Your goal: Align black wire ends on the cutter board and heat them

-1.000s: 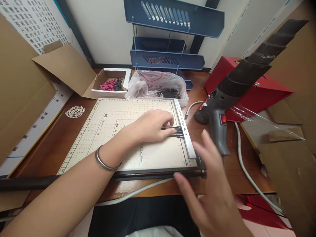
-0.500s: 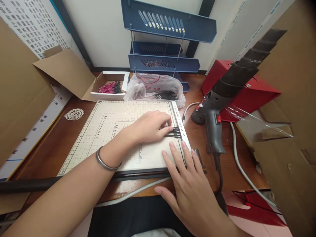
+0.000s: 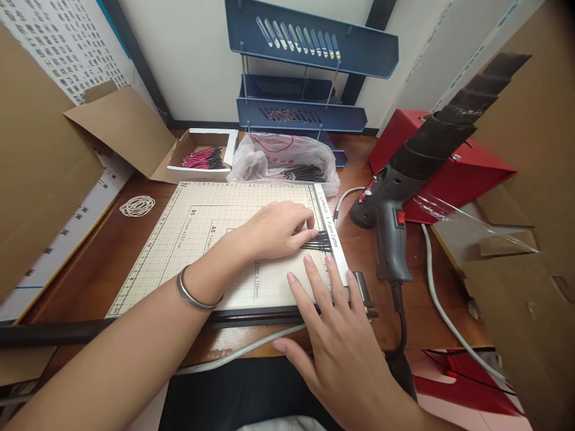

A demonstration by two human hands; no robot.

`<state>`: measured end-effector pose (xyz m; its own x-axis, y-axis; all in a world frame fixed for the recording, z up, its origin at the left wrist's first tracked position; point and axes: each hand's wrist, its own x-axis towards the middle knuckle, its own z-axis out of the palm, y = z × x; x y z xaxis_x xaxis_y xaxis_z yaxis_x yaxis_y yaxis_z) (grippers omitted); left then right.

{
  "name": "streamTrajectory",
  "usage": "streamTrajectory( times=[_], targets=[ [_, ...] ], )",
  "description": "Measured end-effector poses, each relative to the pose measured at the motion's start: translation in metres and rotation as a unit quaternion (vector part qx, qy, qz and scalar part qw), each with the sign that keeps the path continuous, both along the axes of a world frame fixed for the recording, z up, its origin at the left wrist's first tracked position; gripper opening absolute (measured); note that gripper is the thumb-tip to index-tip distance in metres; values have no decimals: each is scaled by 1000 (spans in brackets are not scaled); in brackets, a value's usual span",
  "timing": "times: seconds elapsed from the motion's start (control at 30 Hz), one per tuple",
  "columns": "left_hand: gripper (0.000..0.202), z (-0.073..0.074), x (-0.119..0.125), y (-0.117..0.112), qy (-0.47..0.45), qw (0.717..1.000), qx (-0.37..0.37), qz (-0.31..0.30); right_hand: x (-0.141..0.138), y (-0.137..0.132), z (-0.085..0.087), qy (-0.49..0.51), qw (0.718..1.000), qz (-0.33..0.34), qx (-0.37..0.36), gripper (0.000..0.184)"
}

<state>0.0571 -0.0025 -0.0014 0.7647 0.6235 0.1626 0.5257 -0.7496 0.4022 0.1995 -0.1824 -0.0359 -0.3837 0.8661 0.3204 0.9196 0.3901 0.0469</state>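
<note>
A cream paper cutter with printed grid lines lies on the wooden desk. On its right side a row of thin black wires points towards the white strip lettered "Paper Cutter". My left hand rests on the board with its fingertips closed on these wires; their left ends are hidden under it. Its wrist wears a metal bangle. My right hand is spread open over the near right corner of the cutter, holding nothing, its fingertips just short of the wires.
A box of pink-and-black wires and a plastic bag of black ones stand behind the cutter. To the right is a heat gun in front of a red stand. A white cord coil lies left; blue trays rise behind.
My right hand has shifted slightly left and its fingertips have come a little further forward. My left hand still holds the wires in the same place. The view has shifted slightly.
</note>
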Motion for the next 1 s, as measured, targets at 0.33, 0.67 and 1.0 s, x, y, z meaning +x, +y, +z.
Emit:
streamTrajectory(
  times=[0.33,0.67,1.0],
  targets=[
    [21,-1,-1,1,-10,1000,-12,-2,0,10,15,248,962,111,27,55],
    [18,2,-1,0,-7,1000,-7,-8,47,85,53,503,862,-68,10,48],
    [20,6,-2,-2,-12,999,-25,-18,61,93,57,288,937,-179,-79,25]
  ],
)
